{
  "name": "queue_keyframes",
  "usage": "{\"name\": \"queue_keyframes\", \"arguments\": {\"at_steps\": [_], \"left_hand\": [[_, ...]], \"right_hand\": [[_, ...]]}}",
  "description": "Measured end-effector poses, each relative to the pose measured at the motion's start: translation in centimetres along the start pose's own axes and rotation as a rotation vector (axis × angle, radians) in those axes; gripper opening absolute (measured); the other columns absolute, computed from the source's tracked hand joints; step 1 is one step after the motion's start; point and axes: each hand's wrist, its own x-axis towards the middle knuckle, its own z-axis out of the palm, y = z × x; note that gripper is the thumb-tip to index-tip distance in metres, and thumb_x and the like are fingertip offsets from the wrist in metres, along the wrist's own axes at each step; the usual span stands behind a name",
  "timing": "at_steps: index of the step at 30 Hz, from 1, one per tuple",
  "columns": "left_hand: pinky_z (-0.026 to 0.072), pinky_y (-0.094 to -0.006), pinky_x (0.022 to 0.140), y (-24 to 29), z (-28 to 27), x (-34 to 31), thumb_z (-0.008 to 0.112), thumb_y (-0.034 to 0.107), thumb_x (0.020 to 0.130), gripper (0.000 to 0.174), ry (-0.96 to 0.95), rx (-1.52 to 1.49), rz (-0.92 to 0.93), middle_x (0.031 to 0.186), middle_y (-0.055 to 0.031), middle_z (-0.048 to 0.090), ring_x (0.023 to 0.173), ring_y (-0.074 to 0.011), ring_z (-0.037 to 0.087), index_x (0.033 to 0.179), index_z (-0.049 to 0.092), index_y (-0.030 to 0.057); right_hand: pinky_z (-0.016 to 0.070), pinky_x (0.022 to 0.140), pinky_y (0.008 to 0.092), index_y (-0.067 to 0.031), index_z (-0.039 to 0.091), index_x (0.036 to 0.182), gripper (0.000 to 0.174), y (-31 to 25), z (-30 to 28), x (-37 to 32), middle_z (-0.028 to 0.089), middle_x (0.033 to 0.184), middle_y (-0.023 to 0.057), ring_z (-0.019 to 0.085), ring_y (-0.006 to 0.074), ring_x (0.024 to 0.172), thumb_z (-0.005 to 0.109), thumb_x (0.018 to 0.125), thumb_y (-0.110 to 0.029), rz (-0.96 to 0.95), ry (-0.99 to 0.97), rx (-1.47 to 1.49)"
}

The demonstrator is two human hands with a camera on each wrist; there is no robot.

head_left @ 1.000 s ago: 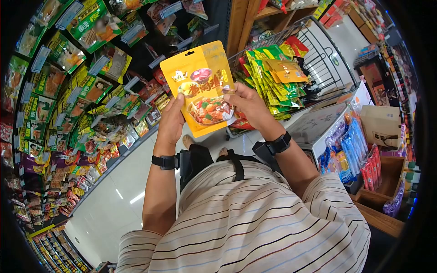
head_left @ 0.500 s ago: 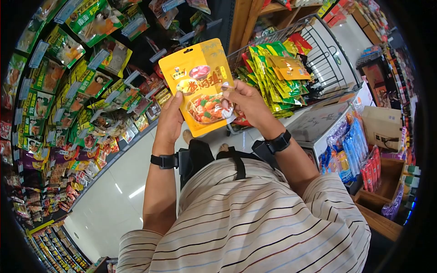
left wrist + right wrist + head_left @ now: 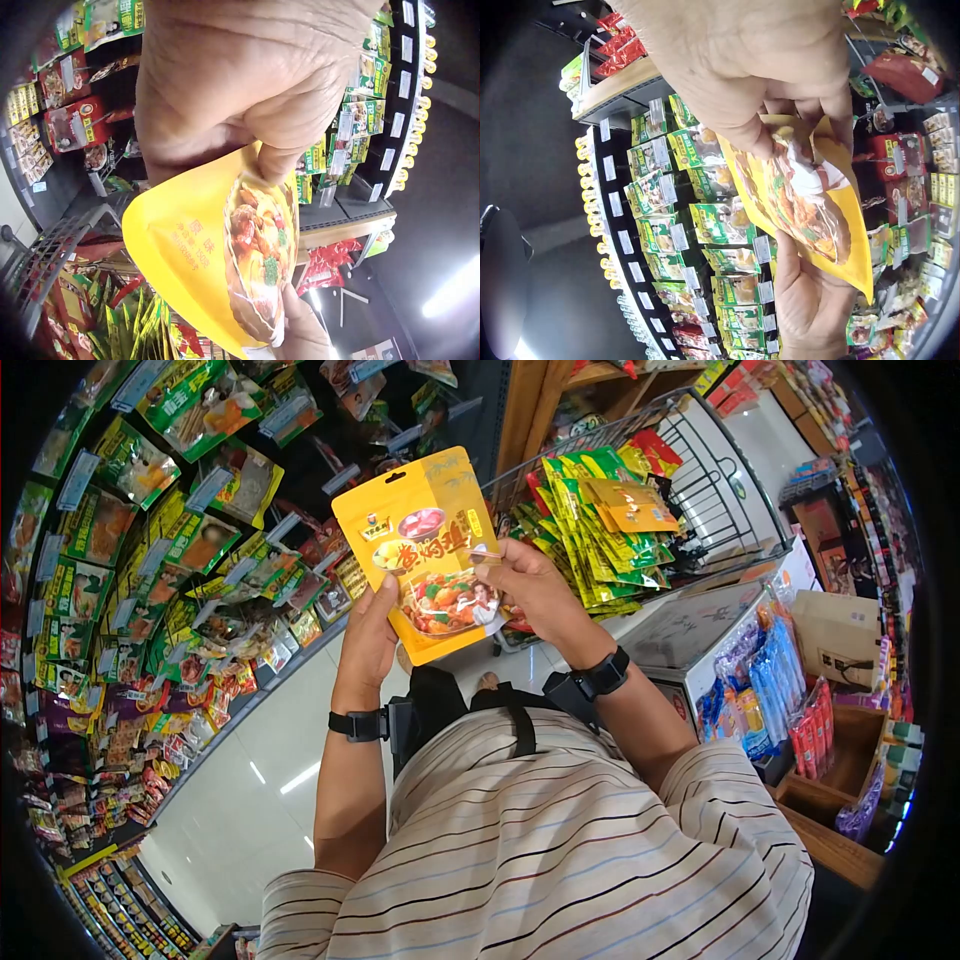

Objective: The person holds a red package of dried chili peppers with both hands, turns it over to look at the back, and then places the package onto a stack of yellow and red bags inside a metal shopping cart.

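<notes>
In the head view a yellow food pouch, printed with a bowl of stewed food, is held up in front of the body, slightly tilted. The left hand pinches its lower left edge, thumb on the printed front. On the opposite edge the right hand grips it, with thumb over the front and fingers behind. The left wrist view shows the pouch bowed between both hands. From the right wrist, the fingers and thumb clasp the pouch at its near side.
A metal shopping cart stands ahead to the right, loaded with green and yellow packets. Shelves of hanging packets line the left. At right are a white cabinet and wooden bins beside bagged goods.
The pouch and both hands have shifted a little to the left in the head view. Both hands have kept hold of the pouch throughout.
</notes>
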Motion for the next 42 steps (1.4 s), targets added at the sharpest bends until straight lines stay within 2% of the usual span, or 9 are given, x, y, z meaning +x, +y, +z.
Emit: {"name": "queue_keyframes", "arguments": {"at_steps": [14,17,20,29,42], "left_hand": [[0.0460,-0.0341,0.104,0.0,0.2,-0.9,0.051,0.032,0.104,0.044,-0.028,-0.033,-0.007,0.135,-0.0087,0.057,0.123,-0.0180,0.057,0.138,0.047,0.0029],[0.0460,-0.0345,0.104,0.0,0.1,-1.0,0.050,0.032,0.104,0.045,-0.041,-0.027,0.002,0.136,-0.0089,0.057,0.123,-0.0184,0.057,0.139,0.046,0.0032],[0.0463,-0.0349,0.104,-0.1,0.3,-1.2,0.050,0.032,0.104,0.046,-0.041,-0.025,0.000,0.137,-0.0092,0.056,0.123,-0.0188,0.057,0.139,0.045,0.0033],[0.0472,-0.0349,0.103,-0.1,0.0,-1.2,0.049,0.032,0.105,0.046,-0.041,-0.030,0.014,0.137,-0.0097,0.056,0.123,-0.0190,0.057,0.139,0.045,0.0031],[0.0464,-0.0354,0.104,0.6,-0.8,-1.0,0.049,0.031,0.105,0.046,0.006,-0.002,0.003,0.136,-0.0103,0.056,0.123,-0.0201,0.057,0.138,0.046,0.0011]], "right_hand": [[0.0461,0.067,0.0192,-0.0040,0.063,0.113,0.021,0.0,0.5,-0.8,0.063,0.094,-0.0035,0.056,0.0013,0.081,0.063,0.097,-0.018,-0.070,0.003,-0.153],[0.0467,0.078,0.0218,-0.0025,0.061,0.119,0.024,-0.2,0.4,-1.1,0.065,0.101,-0.0020,0.057,0.0038,0.088,0.060,0.099,-0.015,-0.059,-0.019,-0.169],[0.0463,0.066,0.0198,-0.0036,0.062,0.114,0.022,-0.2,0.4,-1.3,0.063,0.094,-0.0032,0.056,0.0015,0.080,0.062,0.097,-0.018,-0.102,-0.017,-0.184],[0.0451,0.064,0.0206,-0.0018,0.063,0.106,0.025,0.4,-0.7,-1.7,0.064,0.085,-0.0004,0.056,0.0040,0.073,0.070,0.092,-0.021,-0.082,0.008,-0.294],[0.0421,0.059,0.0212,-0.0041,0.061,0.093,0.020,1.0,-0.5,-0.8,0.062,0.079,-0.0017,0.054,0.0038,0.069,0.072,0.090,-0.020,-0.054,0.014,-0.353]]}}
